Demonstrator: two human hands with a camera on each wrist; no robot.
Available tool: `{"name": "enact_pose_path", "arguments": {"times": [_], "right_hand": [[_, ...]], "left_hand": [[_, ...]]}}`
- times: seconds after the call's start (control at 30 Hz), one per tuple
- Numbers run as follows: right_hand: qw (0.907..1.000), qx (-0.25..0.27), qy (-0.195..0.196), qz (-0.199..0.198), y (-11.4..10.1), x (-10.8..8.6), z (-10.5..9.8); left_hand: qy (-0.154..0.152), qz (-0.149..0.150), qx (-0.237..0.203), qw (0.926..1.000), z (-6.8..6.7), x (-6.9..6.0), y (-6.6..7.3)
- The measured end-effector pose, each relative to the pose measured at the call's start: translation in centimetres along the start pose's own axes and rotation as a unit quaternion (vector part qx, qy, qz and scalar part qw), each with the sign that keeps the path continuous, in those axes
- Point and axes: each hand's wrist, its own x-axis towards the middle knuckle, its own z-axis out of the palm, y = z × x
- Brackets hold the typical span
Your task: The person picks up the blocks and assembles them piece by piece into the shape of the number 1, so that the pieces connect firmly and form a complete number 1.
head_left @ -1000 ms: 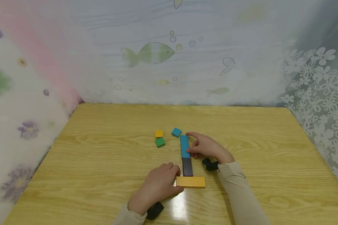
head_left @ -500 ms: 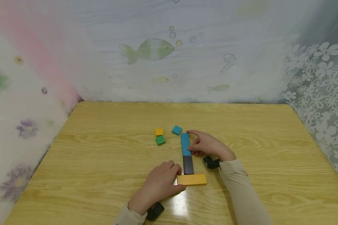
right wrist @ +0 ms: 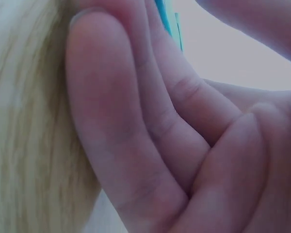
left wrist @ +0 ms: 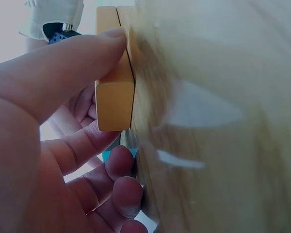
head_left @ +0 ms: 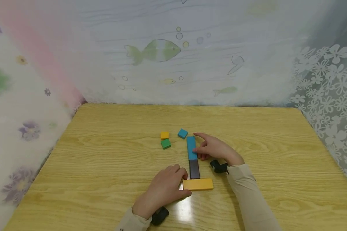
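Note:
In the head view, a long blue block (head_left: 191,147), a dark block (head_left: 194,169) and a crosswise yellow block (head_left: 198,184) form an upside-down T. My left hand (head_left: 164,186) grips the yellow block's left end; the left wrist view shows the thumb and a finger on opposite sides of the yellow block (left wrist: 114,104). My right hand (head_left: 215,149) is at the long blue block's right side, thumb on it, index finger reaching to its far end, other fingers bent. In the right wrist view the right hand (right wrist: 150,126) hides most of the block.
Behind and left of the long blocks lie a small blue block (head_left: 182,133), a small yellow block (head_left: 164,135) and a small green block (head_left: 166,143). The wooden table (head_left: 104,160) meets patterned curtains at its back and sides.
The head view has shifted slightly. Both hands and the blocks keep nearly the same places relative to one another.

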Motion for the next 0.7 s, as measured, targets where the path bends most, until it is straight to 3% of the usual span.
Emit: {"name": "enact_pose_path", "arguments": {"times": [0.17, 0.4, 0.7], "right_hand": [[0.9981, -0.047, 0.039, -0.01, -0.22, 0.24, -0.34], [0.9814, -0.117, 0.15, -0.029, -0.31, 0.25, -0.46], [0.9767, -0.113, 0.167, -0.074, -0.77, 0.76, -0.54]], "left_hand": [[-0.003, 0.003, -0.005, 1.0, -0.27, 0.05, -0.16], [-0.001, 0.006, -0.002, 1.0, -0.26, 0.21, -0.22], [-0.005, -0.004, -0.016, 0.9998, -0.16, 0.12, -0.23]]}}
